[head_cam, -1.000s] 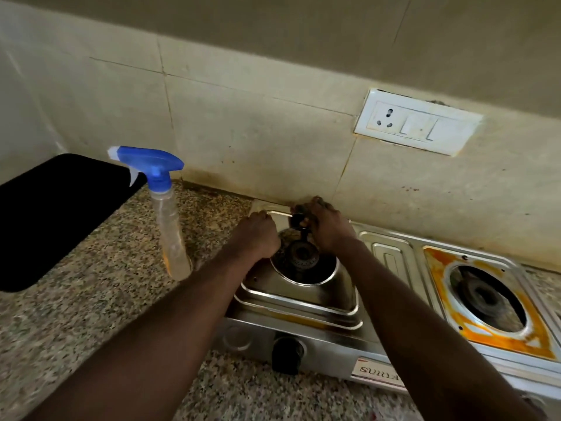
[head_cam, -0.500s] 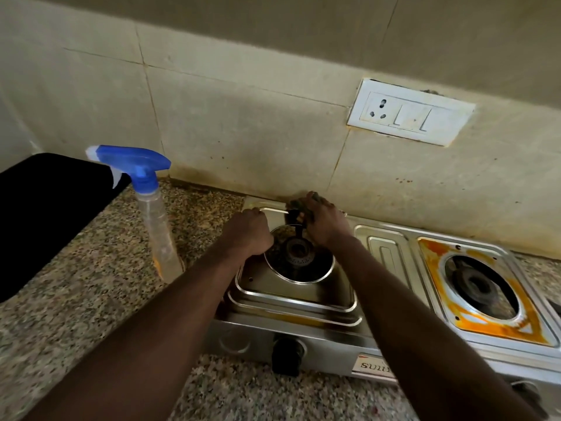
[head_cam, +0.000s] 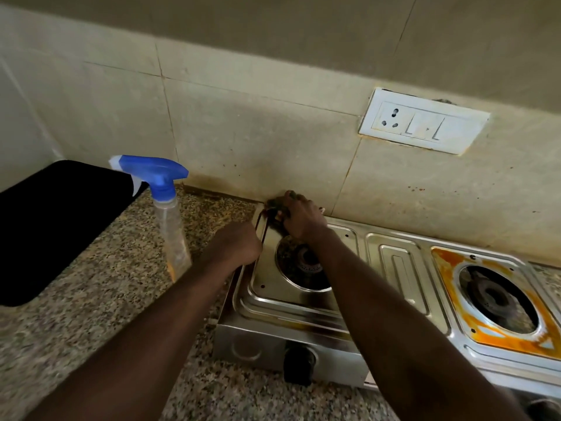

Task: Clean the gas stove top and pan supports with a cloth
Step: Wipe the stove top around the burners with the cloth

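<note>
Here, cloth (head_cam: 274, 205) under right hand (head_cam: 302, 218) (bunched)

Both bare forearms reach forward from the near edge, converging toward the far middle. The left hand (head_cam: 235, 244) is curled into a loose fist, knuckles up, with its fingers folded under and hidden from the camera; whether it grips anything cannot be told. The right hand (head_cam: 299, 218) lies slightly farther and to the right of the left, wrist bent downward, back of the hand facing the camera, fingers (head_cam: 288, 197) bunched and closed on a small dark wad at their tips. The two hands are close together but apart.
</note>
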